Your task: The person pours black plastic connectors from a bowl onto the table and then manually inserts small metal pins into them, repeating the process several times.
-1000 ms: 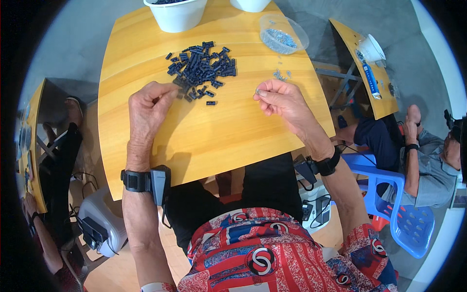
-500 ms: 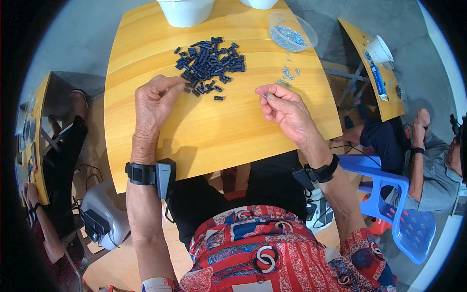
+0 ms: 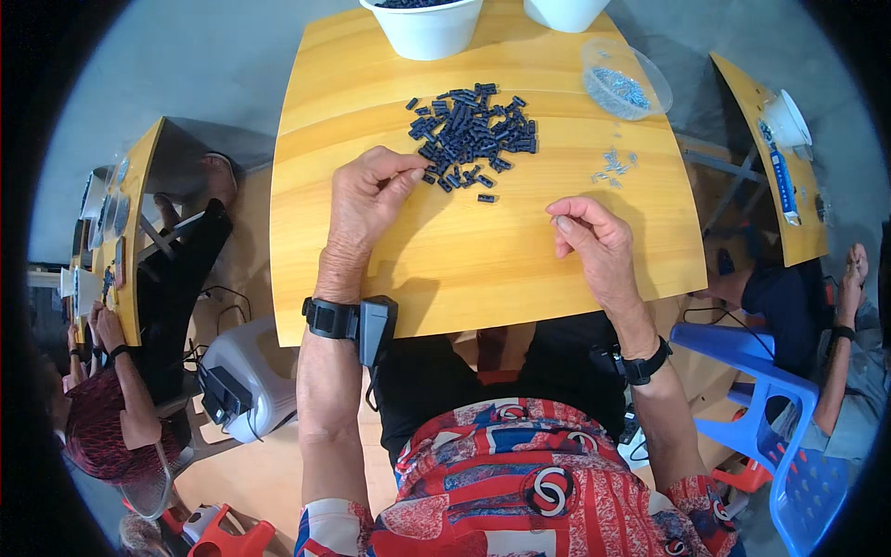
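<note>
A heap of small black plastic parts lies on the wooden table, and one stray part sits just in front of it. At the heap's near left edge my left hand is closed, its thumb and forefinger pinching at a small black part. To the right, my right hand hovers over bare wood with thumb and fingertips pressed together; whatever they hold is too small to make out. Beyond it are several loose small silvery metal pieces.
A clear round tub of silvery pieces stands at the far right of the table. Two white tubs, one with black parts and another, are at the far edge. A blue plastic chair and other people sit at both sides.
The whole view has shifted, so the table appears further right. My right hand has drawn slightly toward me, away from the metal pieces. My left hand stays at the heap's edge.
</note>
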A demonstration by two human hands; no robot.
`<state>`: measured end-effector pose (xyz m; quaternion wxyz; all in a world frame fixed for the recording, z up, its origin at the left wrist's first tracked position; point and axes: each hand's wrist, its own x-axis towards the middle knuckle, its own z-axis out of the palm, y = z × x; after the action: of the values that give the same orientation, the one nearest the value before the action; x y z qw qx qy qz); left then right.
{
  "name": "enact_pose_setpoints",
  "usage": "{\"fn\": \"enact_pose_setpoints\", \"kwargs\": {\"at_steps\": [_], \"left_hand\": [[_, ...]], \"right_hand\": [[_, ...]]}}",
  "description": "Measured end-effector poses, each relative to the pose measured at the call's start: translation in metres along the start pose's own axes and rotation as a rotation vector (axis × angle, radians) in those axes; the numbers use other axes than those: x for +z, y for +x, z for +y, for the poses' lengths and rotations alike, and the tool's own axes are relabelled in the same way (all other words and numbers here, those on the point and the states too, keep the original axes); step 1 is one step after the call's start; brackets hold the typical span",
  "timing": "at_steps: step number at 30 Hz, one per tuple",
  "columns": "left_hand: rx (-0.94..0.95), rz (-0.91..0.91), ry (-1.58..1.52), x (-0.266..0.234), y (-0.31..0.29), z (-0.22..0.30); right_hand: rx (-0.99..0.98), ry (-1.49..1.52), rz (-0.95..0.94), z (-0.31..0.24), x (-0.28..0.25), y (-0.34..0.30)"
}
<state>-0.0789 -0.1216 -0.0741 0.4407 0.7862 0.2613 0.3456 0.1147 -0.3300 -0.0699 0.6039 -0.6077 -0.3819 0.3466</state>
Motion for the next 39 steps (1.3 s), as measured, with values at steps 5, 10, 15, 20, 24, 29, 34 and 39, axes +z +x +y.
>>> {"fn": "enact_pose_setpoints", "kwargs": {"at_steps": [5,10,15,20,24,29,34,39], "left_hand": [[0.057,-0.089,0.062,0.008,-0.002,0.009],[0.138,-0.096,0.271,0.012,-0.001,0.012],[0.136,-0.128,0.324,0.011,-0.002,0.016],[0.114,-0.136,0.339,0.011,-0.003,0.017],[0.119,-0.143,0.334,0.011,-0.003,0.015],[0.11,-0.15,0.339,0.014,-0.004,0.018],[0.145,-0.124,0.342,0.016,-0.006,0.016],[0.083,-0.103,0.234,0.017,-0.016,0.021]], "right_hand": [[-0.026,-0.019,0.015,-0.003,0.003,-0.001],[-0.032,-0.073,-0.007,-0.003,0.002,0.001],[-0.026,-0.059,-0.017,-0.003,0.001,0.001],[-0.042,-0.055,-0.004,-0.002,0.002,0.001],[-0.061,-0.072,-0.011,-0.001,0.001,0.001],[-0.086,-0.076,-0.002,-0.002,0.001,0.001],[-0.101,-0.063,-0.008,-0.003,0.001,0.001],[-0.108,-0.065,-0.012,0.0,0.0,0.001]]}}
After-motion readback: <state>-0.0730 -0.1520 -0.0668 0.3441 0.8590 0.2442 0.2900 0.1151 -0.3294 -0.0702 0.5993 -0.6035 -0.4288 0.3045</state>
